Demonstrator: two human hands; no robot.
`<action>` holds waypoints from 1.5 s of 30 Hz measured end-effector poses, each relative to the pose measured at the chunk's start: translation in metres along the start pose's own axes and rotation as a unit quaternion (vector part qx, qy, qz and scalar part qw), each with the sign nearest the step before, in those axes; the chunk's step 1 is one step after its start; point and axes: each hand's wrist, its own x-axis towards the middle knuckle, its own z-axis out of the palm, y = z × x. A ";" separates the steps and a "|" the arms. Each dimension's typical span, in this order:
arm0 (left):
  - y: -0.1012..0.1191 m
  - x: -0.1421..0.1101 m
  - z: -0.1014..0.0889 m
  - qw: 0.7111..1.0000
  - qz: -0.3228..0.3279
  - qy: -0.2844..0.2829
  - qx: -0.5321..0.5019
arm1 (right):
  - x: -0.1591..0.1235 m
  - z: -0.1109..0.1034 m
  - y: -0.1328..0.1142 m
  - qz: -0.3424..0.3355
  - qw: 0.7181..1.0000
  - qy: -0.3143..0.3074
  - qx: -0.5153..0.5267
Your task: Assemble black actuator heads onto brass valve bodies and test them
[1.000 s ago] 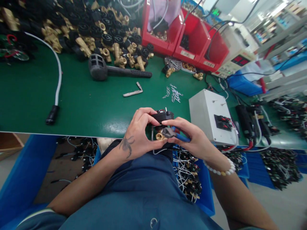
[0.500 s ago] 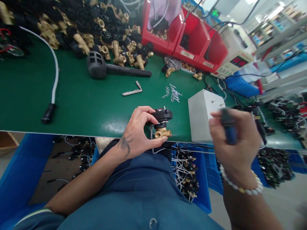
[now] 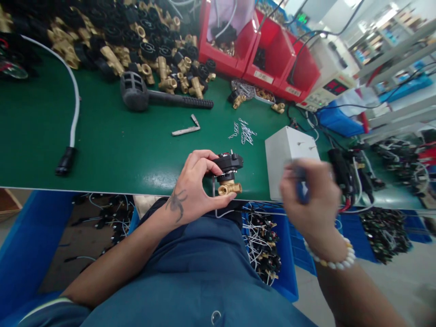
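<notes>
At the table's front edge my left hand [image 3: 199, 181] is closed around a brass valve [image 3: 229, 187] with a black plastic housing [image 3: 230, 161] on top. The thumb presses the brass body from below, while the fingers lie on the black part. A grey cable runs down from it. To the right, in front of a white box [image 3: 289, 147], my right hand [image 3: 311, 195] is closed on a blue-and-black tool handle [image 3: 302, 185]. Motion blur smears this hand, and the tool's tip cannot be made out. Several small wire clips [image 3: 245, 131] lie beyond the valve.
A black mallet [image 3: 134, 93] and a bent metal piece [image 3: 186, 129] lie on the green table [image 3: 112, 150]. Brass valves [image 3: 163, 75] are heaped behind, beside red bins [image 3: 235, 59]. A white cable [image 3: 76, 104] lies left. Blue crates [image 3: 289, 272] stand below the edge.
My right hand has moved left with the tool, closer to the valve and in front of the white box. My left hand keeps its hold on the valve. The view has shifted slightly.
</notes>
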 end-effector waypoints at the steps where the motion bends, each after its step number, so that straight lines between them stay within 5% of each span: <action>1: 0.000 0.000 0.000 1.000 -0.002 0.000 0.000 | 0.000 0.001 0.001 -0.031 0.995 -0.087 -0.030; 3: 0.000 0.000 0.000 1.000 -0.007 -0.001 0.001 | 0.001 0.000 0.002 -0.057 0.979 -0.185 -0.060; 4: 0.000 0.000 0.000 1.000 -0.008 -0.001 0.001 | 0.003 -0.002 0.001 -0.041 0.984 -0.164 -0.058; 7: 0.000 0.000 0.000 1.000 -0.002 0.003 0.003 | 0.005 -0.006 -0.002 0.045 0.997 0.060 -0.001; 9: 0.000 0.000 0.000 1.000 0.003 0.003 0.007 | 0.003 -0.003 -0.003 0.042 0.993 0.113 0.000; 13: -0.001 -0.001 0.001 1.000 0.002 0.002 0.002 | 0.002 0.005 0.000 -0.070 0.985 -0.146 -0.055; 14: -0.001 -0.001 0.001 1.000 0.000 0.004 -0.002 | 0.003 0.005 0.001 -0.068 0.983 -0.163 -0.054; 19: -0.001 0.000 0.002 1.000 0.003 0.007 0.000 | 0.005 0.002 0.001 -0.013 0.989 0.148 0.017; 21: 0.000 0.000 0.002 1.000 0.001 0.006 -0.001 | 0.002 0.005 0.003 -0.046 0.997 0.068 -0.015; 23: 0.000 0.000 0.001 1.000 -0.005 0.006 -0.006 | 0.000 0.007 0.005 -0.071 0.989 -0.111 -0.065; 25: -0.001 0.000 0.001 1.000 -0.010 0.005 -0.012 | 0.002 0.005 0.006 -0.062 0.983 -0.157 -0.069; 27: -0.001 0.000 0.001 1.000 -0.011 0.004 -0.015 | 0.004 0.002 0.007 -0.030 0.999 -0.029 -0.026; 30: -0.001 0.001 0.001 1.000 -0.010 0.004 -0.012 | 0.003 0.005 0.006 -0.002 0.984 0.174 0.027; 32: -0.001 0.001 0.001 1.000 -0.008 0.002 -0.011 | 0.000 0.010 0.006 -0.032 0.992 0.119 0.005; 34: -0.001 0.001 0.000 1.000 -0.009 0.001 -0.009 | -0.001 0.012 0.006 -0.073 0.996 -0.054 -0.027; 36: 0.000 0.000 0.000 1.000 -0.013 0.000 -0.006 | 0.000 0.009 0.006 -0.078 0.987 -0.137 -0.030; 37: 0.000 0.000 0.000 1.000 -0.013 0.000 -0.006 | 0.002 0.006 0.006 -0.058 0.991 -0.116 -0.023; 40: 0.000 0.000 0.001 1.000 -0.009 0.003 -0.009 | 0.006 0.001 0.004 0.029 0.994 0.098 0.025; 41: -0.001 0.000 0.001 1.000 -0.007 0.005 -0.010 | 0.006 0.002 0.004 0.024 0.992 0.124 0.029; 42: -0.001 0.000 0.001 1.000 -0.006 0.004 -0.011 | 0.006 0.003 0.003 0.003 0.994 0.111 0.024; 45: -0.001 0.000 0.000 1.000 -0.010 -0.001 -0.010 | 0.005 0.007 0.003 -0.092 0.991 -0.091 -0.028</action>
